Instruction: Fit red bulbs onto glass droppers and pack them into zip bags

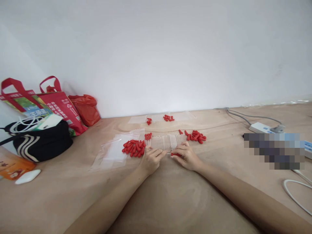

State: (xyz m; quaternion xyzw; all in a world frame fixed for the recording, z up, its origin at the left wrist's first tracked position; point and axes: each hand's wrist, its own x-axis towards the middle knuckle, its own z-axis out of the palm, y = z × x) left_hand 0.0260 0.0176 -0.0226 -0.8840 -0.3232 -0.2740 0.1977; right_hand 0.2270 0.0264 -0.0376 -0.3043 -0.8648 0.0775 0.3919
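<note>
Pinch grip, R hand (186, 156): fingers closed on a red piece (175, 154), held low over the tabletop (158, 195), w/ a thin clear rod (169, 153) running from it twd. the L hand (151, 161). L fingers curled, tips at the rod's other end; whether they are clamped on it can't be told at this res. Just behind both hands lies a row of clear rods (165, 142), side by side; a few red tips (148, 136) stand at the row's L end. L pile of red pieces (134, 148) sits beside the L hand, partly on flat clear bags (113, 151); R pile (198, 136) lies beyond the R hand. Farther back, nr. the wall (170, 58): two small red clusters, L (149, 121) and R (168, 118), w/ clear plastic about them. Far L — printed tote bags (64, 109), red plastic bag (86, 109), black striped bag (46, 141) w/ white cable (25, 123) on top, orange packet (16, 167), white oval obj. (28, 176). Far R — white power strip (259, 127) w/ grey plug (277, 129), partly behind a pixelated patch.
</note>
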